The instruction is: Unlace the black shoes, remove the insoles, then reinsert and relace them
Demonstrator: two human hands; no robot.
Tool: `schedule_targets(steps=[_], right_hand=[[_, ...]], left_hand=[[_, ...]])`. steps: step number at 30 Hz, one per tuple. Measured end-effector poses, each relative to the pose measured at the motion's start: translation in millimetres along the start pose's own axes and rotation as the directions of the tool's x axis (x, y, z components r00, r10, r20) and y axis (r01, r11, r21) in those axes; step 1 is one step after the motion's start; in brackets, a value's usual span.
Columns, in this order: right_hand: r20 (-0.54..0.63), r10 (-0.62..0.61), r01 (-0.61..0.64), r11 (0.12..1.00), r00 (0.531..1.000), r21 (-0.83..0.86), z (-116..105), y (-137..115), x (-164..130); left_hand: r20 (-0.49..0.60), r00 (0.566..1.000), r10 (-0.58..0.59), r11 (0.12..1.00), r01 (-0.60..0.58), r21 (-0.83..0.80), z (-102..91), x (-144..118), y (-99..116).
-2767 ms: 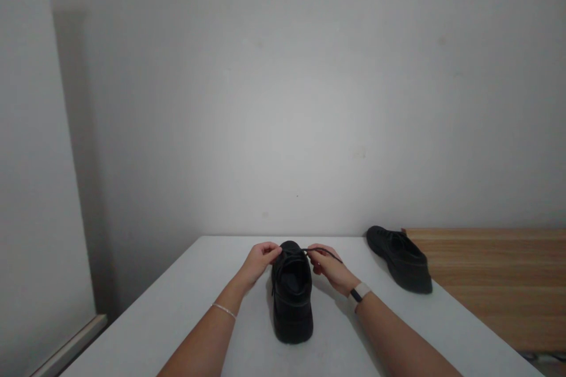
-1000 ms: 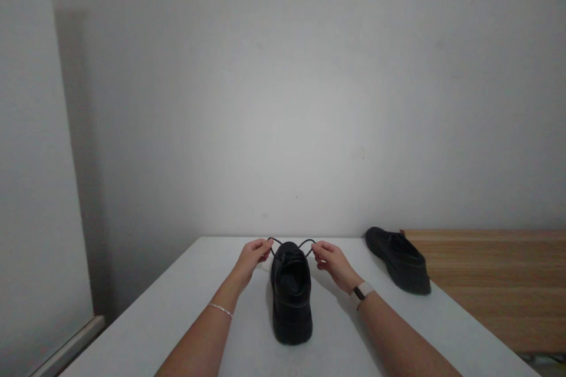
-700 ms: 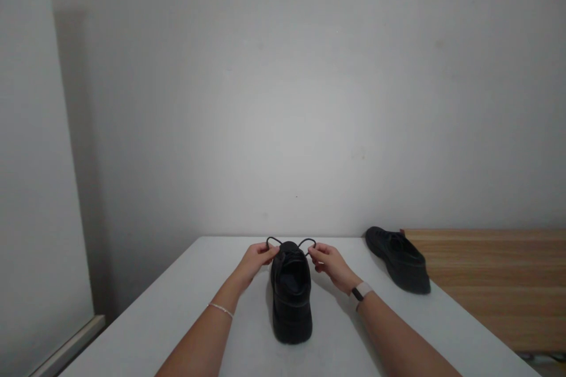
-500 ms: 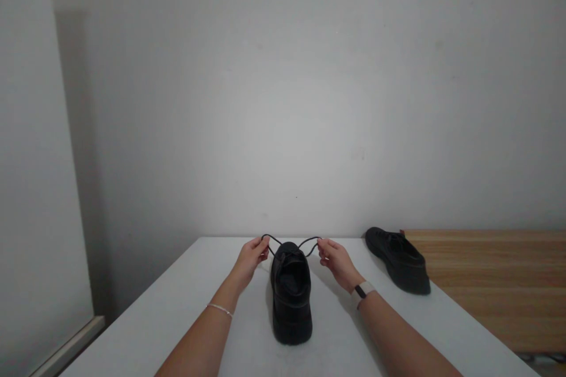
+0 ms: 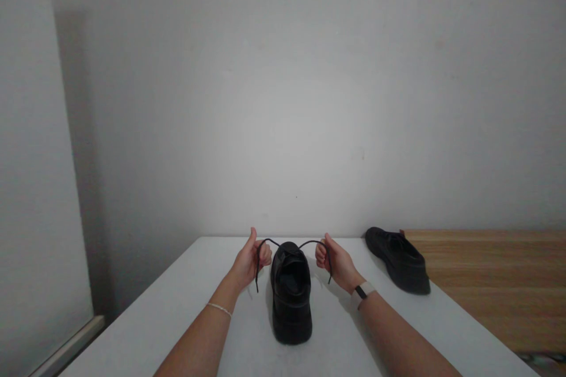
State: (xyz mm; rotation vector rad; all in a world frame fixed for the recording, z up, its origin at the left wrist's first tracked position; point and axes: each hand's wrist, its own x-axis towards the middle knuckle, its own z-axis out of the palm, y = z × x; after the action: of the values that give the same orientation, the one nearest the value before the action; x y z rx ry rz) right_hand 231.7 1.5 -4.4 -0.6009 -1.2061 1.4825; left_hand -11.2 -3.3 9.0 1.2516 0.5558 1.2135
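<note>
Black and cord-thin at the left lace [image 5: 257, 265]: arches out left of the near shoe [image 5: 292, 321], hangs across the left hand [image 5: 246, 262], fingers curled, thumb raised; gripping or not, cannot tell. Between both sets of fingers: smooth-looking near shoe, rounded heel nearest, flat on the white table [image 5: 177, 318]. Right of it, right lace [image 5: 328, 256]: droops over the right hand [image 5: 339, 260], fingers curled inward, grip likewise unclear. Farther right: pale wristband [image 5: 365, 290], angled second shoe [image 5: 400, 265], wood-grained board [image 5: 490, 288].

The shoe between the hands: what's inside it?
Inside the black shoe, only a dark lining shows; the space toward the toe is covered and cannot be seen.
</note>
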Motion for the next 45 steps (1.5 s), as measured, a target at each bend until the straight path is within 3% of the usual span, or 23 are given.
schedule_targets(steps=[8,18,34,45], right_hand=[[0.04,0.002,0.002,0.995,0.999,-0.099,0.3,20.8,1.4],[0.028,-0.043,0.048,0.973,0.999,-0.225,3.1,26.5,2.4],[-0.028,-0.058,0.044,0.93,0.998,-0.366,8.5,27.0,2.4],[-0.03,-0.097,0.083,0.947,0.995,-0.31,10.1,29.4,2.4]], left_hand=[[-0.174,0.977,-0.126,0.968,0.16,0.195,-9.6,9.8,-24.5],[-0.072,0.993,-0.094,0.97,0.108,0.216,-4.9,4.5,-24.6],[-0.074,0.997,0.012,0.909,0.02,0.415,-4.7,9.7,-28.5],[-0.094,0.994,0.052,0.873,0.001,0.487,-1.5,8.0,-25.4]])
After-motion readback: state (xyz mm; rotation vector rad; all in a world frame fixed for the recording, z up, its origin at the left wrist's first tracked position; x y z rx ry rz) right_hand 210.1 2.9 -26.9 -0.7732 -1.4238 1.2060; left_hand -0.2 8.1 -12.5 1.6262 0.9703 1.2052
